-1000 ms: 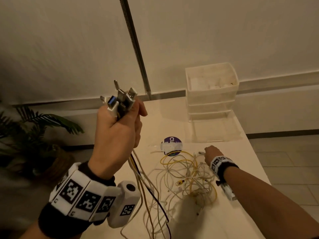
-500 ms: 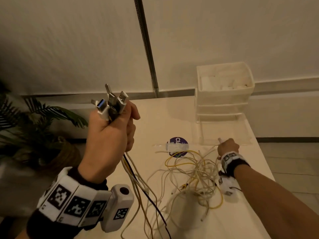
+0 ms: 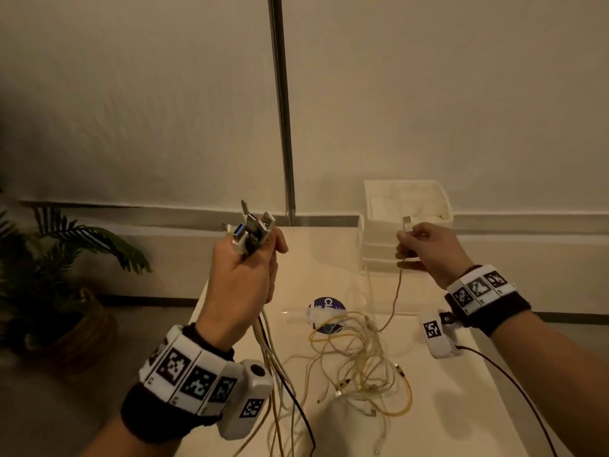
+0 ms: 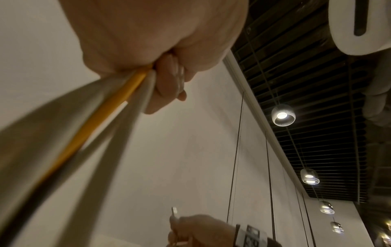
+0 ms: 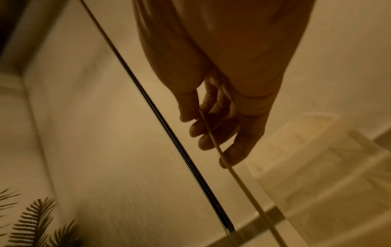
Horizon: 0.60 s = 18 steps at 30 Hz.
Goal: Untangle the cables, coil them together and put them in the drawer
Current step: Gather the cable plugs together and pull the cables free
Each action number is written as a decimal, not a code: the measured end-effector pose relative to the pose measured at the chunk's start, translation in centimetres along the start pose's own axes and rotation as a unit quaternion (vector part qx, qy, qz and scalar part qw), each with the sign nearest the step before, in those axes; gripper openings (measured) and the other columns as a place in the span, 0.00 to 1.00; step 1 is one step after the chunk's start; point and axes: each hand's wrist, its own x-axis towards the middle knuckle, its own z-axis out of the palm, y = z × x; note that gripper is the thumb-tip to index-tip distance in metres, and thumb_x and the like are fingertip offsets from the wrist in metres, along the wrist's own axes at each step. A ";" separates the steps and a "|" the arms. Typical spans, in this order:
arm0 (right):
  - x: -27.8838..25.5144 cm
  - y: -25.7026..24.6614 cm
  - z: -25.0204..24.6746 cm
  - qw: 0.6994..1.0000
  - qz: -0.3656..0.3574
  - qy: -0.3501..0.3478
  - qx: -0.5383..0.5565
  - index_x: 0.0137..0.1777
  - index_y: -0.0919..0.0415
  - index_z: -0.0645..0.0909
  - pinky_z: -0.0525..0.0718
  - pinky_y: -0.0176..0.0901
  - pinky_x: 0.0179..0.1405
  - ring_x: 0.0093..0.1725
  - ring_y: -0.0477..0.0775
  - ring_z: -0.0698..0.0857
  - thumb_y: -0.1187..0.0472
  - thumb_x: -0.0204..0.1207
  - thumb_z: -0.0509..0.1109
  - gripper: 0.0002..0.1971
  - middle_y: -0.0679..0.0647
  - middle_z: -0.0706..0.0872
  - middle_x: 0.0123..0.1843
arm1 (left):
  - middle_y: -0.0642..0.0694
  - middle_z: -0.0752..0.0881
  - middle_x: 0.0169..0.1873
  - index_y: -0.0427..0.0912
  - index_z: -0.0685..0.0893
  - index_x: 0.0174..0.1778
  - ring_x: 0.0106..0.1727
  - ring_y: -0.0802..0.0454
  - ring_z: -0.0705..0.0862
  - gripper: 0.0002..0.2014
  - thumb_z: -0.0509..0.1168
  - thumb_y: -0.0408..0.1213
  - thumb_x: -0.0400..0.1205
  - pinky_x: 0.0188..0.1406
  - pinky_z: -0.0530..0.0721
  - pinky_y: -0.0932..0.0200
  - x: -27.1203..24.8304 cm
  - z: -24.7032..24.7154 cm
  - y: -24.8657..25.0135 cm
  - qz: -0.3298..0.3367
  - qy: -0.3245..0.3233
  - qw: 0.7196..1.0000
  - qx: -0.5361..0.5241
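The left hand [image 3: 244, 275] is raised above the tabletop's [image 3: 461, 407] left edge, its fingers [image 4: 169, 80] curled tight round a bundle of cable ends, with the plugs [image 3: 251, 230] fanned out above the fist and the white, yellow and dark cables [image 3: 273, 364] hanging down from it toward the near edge. The right hand [image 3: 428, 250] is lifted in front of the drawer unit [image 3: 407, 199], which stands at the far edge of the tabletop; its thumb and fingers [image 5: 198, 128] pinch a single pale cable [image 3: 397, 291] just below its plug [image 3: 407, 222], which points upward. That cable drops from the hand to the tangle of cables [image 3: 359, 361] lying loose in the middle of the tabletop, yellow and white strands looped over one another. A round purple sticker [image 3: 324, 303] lies on the tabletop just beyond the tangle, partly covered by it. A potted plant [image 3: 66, 258] stands on the floor off the left edge.
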 end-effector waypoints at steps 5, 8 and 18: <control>-2.0 -5.7 -0.1 0.999 -0.001 0.001 0.043 0.49 0.67 0.81 0.87 0.58 0.44 0.30 0.54 0.77 0.58 0.85 0.62 0.12 0.57 0.77 0.32 | 0.47 0.63 0.19 0.36 0.77 0.40 0.19 0.55 0.57 0.16 0.53 0.40 0.89 0.18 0.58 0.65 0.2 0.5 0.6 0.004 -0.005 1.000 -0.020; -2.7 -9.2 -0.5 0.994 -0.005 0.012 0.110 0.44 0.64 0.79 0.87 0.54 0.43 0.30 0.52 0.76 0.59 0.84 0.63 0.10 0.55 0.77 0.31 | 0.48 0.63 0.18 0.37 0.77 0.39 0.18 0.55 0.57 0.17 0.53 0.41 0.90 0.19 0.58 0.66 0.4 0.8 0.9 0.011 -0.015 1.000 -0.015; -3.1 -26.3 -0.6 0.942 -0.250 0.012 0.224 0.43 0.64 0.79 0.89 0.60 0.52 0.31 0.54 0.83 0.61 0.84 0.64 0.09 0.55 0.80 0.30 | 0.44 0.61 0.21 0.38 0.78 0.38 0.18 0.54 0.57 0.17 0.54 0.41 0.89 0.17 0.57 0.65 -0.4 0.5 1.8 0.034 -0.029 0.998 -0.033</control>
